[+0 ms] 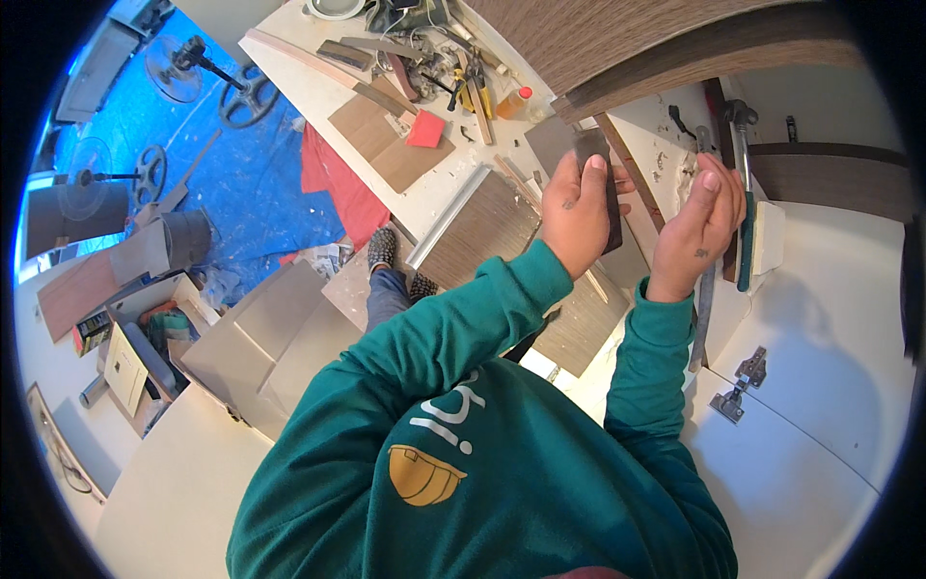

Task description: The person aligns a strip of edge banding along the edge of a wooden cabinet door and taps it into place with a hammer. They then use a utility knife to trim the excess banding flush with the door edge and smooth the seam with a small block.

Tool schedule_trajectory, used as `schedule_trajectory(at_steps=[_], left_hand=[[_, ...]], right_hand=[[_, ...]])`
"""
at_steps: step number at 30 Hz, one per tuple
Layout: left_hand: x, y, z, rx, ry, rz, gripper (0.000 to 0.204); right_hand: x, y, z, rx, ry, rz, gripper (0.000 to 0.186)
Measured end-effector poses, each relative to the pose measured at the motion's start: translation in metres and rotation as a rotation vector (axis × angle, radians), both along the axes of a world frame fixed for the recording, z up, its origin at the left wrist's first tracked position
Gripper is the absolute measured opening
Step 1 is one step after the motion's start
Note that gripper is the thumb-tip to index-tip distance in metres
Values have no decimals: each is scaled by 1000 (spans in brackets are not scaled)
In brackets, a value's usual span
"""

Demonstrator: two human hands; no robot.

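Observation:
My left hand (577,217) is closed around a dark, flat rectangular bar (596,152), its thumb pressed along the face; the kind of bar is unclear. To its right, my right hand (699,227) is raised with the fingers loosely extended and the thumb in front of them. Nothing can be made out in it. Just beyond it a hammer (746,217) with a green grip and metal head lies along a dark strip. Under my hands is a wood-grain panel (473,241) with a light edge.
A white worktop (318,87) carries pliers (471,87), a red square (425,128), a small orange bottle (514,102) and wood strips. Wood-grain cabinet parts (714,48) overhang at upper right. A metal hinge (740,386) sits on white panels. Fans (231,92) stand on blue sheeting.

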State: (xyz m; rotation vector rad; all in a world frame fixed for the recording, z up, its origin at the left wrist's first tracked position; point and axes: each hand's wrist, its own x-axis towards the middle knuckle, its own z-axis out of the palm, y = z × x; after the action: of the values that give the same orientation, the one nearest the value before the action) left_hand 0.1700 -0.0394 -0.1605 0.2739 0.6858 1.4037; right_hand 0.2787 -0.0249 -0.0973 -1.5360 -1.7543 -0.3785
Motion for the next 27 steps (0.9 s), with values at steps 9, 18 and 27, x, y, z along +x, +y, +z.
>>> schedule_trajectory(at_steps=[9, 18, 27], left_hand=[[3, 3, -1, -27, -73, 43, 27], [-36, 26, -30, 66, 643, 313, 41], [-35, 47, -39, 251, 890, 336, 39]], right_hand=[[0, -2, 1, 40, 41, 7, 31], [14, 2, -5, 112, 39, 1, 24], [21, 1, -5, 196, 175, -7, 23]])
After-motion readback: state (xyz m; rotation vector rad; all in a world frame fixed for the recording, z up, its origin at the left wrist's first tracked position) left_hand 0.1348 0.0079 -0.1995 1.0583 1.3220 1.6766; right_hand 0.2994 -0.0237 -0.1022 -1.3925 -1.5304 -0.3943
